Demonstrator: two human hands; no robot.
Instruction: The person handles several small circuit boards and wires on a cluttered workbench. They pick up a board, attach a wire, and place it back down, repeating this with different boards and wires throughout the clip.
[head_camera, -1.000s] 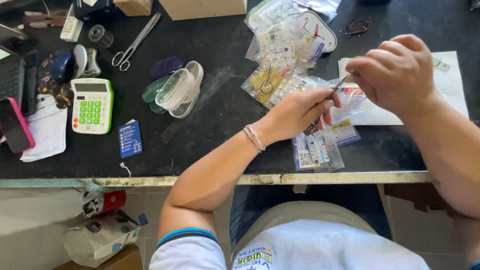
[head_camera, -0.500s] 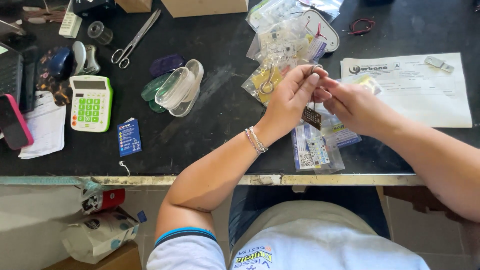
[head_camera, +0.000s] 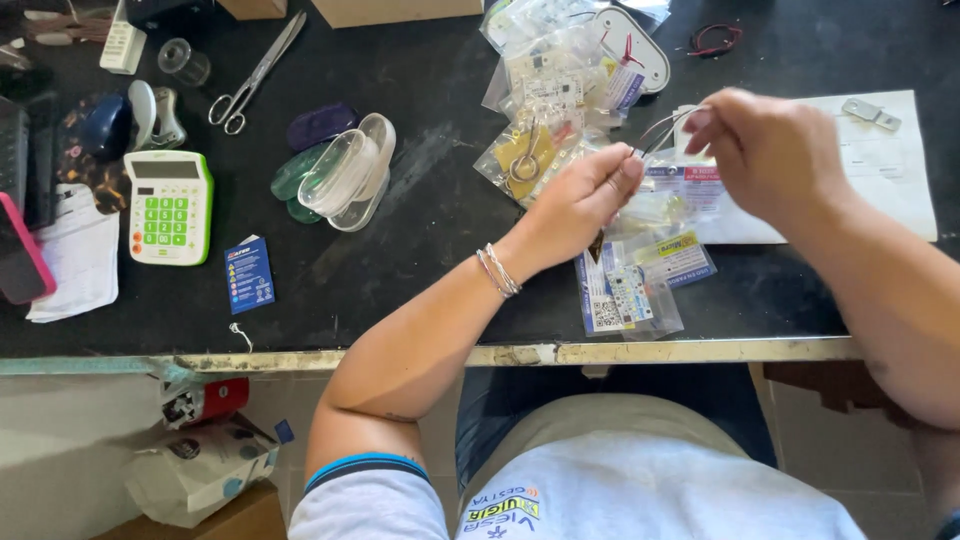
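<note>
A: Your left hand (head_camera: 585, 195) is pinched shut on a thin wire (head_camera: 660, 128), your right hand (head_camera: 765, 150) closed on its other end, both held above the black counter (head_camera: 430, 260).

B: How far along, would you say?

A: Mid-job, I'd judge. Small clear packets (head_camera: 630, 290) lie at six o'clock from your hands, more bagged parts (head_camera: 545, 90) at eleven, apparently unopened. The scissors (head_camera: 255, 75) and green calculator (head_camera: 168, 205) sit well apart at nine o'clock, untouched.
</note>
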